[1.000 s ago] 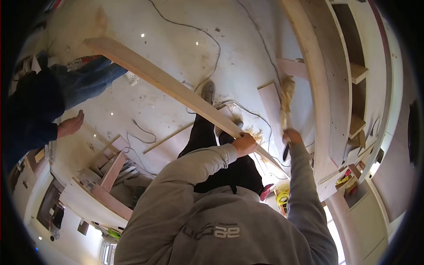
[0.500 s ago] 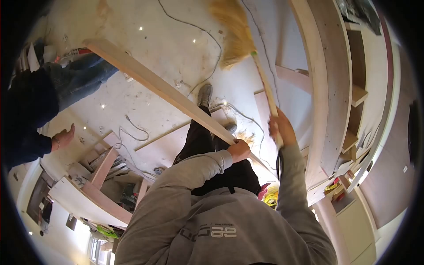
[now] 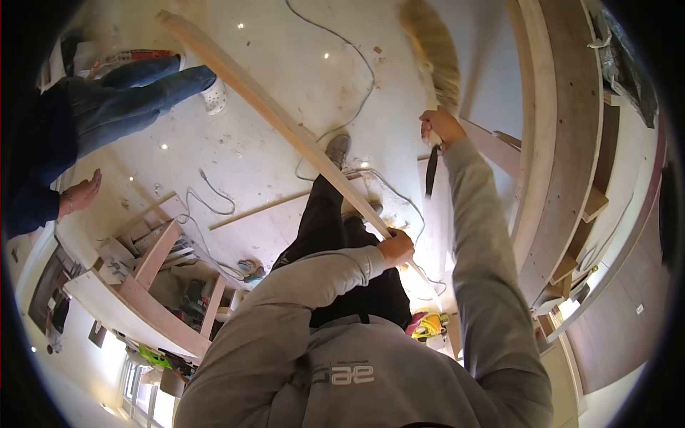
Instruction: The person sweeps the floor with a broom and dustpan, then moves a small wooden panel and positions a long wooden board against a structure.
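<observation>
My left hand [image 3: 397, 247] is wrapped round a long wooden beam [image 3: 285, 128], close to its near end. The beam slants across the view from my waist to the upper left. In my right hand [image 3: 441, 127] is the handle of a broom [image 3: 435, 53] with yellowish bristles, which point away from me and are blurred. A dark strap [image 3: 432, 171] hangs below that hand. My arm reaches well forward, over a pinkish board beside the curved wooden frame [image 3: 549, 143] on the right.
Cables [image 3: 367, 85] run across the dusty floor [image 3: 264, 78]. Another person [image 3: 85, 128] stands at left, a hand [image 3: 82, 192] held out. A low wooden frame with tools [image 3: 194, 296] stands lower left. A yellow coil [image 3: 428, 324] lies near my right side.
My right hand has moved forward with the broom, and its handle shows foreshortened. The beam's far end has risen in view. The other person's hand has shifted left and turned.
</observation>
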The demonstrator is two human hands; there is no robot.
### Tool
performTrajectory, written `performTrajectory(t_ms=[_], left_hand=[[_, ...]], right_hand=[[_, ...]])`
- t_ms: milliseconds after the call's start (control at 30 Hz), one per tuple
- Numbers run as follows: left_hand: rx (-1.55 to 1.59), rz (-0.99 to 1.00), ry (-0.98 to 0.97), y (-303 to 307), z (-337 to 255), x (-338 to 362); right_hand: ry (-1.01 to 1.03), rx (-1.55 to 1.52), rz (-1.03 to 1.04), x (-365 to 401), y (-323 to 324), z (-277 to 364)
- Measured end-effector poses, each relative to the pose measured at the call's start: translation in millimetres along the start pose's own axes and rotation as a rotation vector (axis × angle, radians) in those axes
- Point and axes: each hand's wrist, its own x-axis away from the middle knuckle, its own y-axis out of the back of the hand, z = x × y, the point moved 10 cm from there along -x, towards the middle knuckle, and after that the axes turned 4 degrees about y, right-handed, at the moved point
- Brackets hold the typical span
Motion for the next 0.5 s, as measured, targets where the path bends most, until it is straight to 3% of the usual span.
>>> performTrajectory(t_ms=[67, 133, 233, 300, 367, 433, 500], left_hand=[[0.043, -0.033, 0.001, -3, 3, -5], [-0.009, 0.002, 0.017, -3, 7, -4], [-0.004, 0.026, 0.018, 2, 16, -7], [-0.012, 0.023, 0.013, 7, 15, -8], [0.022, -0.003, 0.026, 2, 18, -14], [-0.01, -0.001, 0.021, 1, 18, -16], [0.001, 0.002, 0.018, 0, 26, -18]], right_hand=[[0.095, -0.241, 0.091, 27, 18, -7], [0.057, -0.374, 0.059, 80, 42, -5], [0.045, -0.299, -0.038, 123, 42, 3], [0.071, -0.12, -0.365, 126, 56, -2], [0.211, 0.09, -0.431, 69, 64, 8], [0.136, 0.103, -0.491, -4, 74, 5], [0.073, 0.006, -0.289, -58, 46, 31]])
